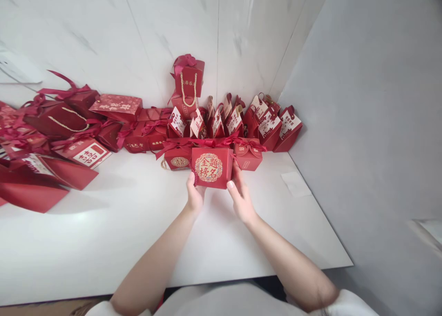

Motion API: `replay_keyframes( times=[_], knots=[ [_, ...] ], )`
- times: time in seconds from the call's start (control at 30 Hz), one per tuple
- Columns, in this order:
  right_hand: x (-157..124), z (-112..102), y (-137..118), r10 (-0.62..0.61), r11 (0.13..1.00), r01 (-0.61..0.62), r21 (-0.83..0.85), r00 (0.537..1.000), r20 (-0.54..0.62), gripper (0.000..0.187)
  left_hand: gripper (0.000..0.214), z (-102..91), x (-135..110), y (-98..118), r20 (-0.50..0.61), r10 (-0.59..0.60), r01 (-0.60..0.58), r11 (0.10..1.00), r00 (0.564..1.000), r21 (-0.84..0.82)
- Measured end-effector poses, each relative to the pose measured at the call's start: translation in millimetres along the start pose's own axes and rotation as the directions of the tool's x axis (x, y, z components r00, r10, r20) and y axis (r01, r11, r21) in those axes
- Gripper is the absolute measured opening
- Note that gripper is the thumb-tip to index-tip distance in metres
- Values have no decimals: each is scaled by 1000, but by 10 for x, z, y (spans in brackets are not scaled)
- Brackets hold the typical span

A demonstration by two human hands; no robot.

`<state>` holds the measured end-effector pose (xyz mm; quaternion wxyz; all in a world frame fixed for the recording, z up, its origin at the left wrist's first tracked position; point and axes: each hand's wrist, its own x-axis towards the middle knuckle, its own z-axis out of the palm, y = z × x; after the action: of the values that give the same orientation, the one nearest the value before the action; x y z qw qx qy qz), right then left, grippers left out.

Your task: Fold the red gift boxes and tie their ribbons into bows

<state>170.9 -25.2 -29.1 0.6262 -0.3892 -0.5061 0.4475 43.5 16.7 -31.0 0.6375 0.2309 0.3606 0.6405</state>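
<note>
A small red gift box (pixel 211 167) with a round gold emblem and gold characters on its front sits on the white table (pixel 138 224), held between both hands. My left hand (pixel 194 194) grips its left side, thumb up along the edge. My right hand (pixel 239 194) grips its right side the same way. A red ribbon (pixel 207 143) runs across the top of the box. Two similar red boxes flank it, one on the left (pixel 177 158) and one on the right (pixel 247 157), close behind my fingers.
Several red gift boxes and bags line the marble back wall, one stacked high (pixel 188 79). A pile of larger red bags (pixel 58 136) fills the left. A grey wall (pixel 362 122) bounds the right. A white slip (pixel 295 183) lies on the table.
</note>
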Motion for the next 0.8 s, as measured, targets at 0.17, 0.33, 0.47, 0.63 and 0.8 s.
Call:
replay_keyframes(
  times=[0.17, 0.33, 0.47, 0.63, 0.8],
  knots=[
    [15, 37, -103, 83, 992, -93, 86, 991, 106, 45, 62, 103, -76, 166, 187, -162, 187, 975, 969, -123],
    [-10, 27, -52, -11, 999, 5, 47, 992, 128, 42, 58, 72, -70, 239, 270, -188, 226, 967, 944, -117],
    [4, -67, 38, -120, 987, 130, -94, 987, 108, 44, 51, -80, 70, 252, 327, -235, 256, 967, 915, -20],
    [97, -218, -35, -297, 905, 343, -252, 933, 204, 75, 36, -202, 215, 287, 295, -195, 184, 981, 935, 64],
    [134, -227, -147, -341, 915, 353, -196, 935, 93, 86, 60, -214, 172, 338, 246, -139, 126, 990, 959, 68]
  ],
)
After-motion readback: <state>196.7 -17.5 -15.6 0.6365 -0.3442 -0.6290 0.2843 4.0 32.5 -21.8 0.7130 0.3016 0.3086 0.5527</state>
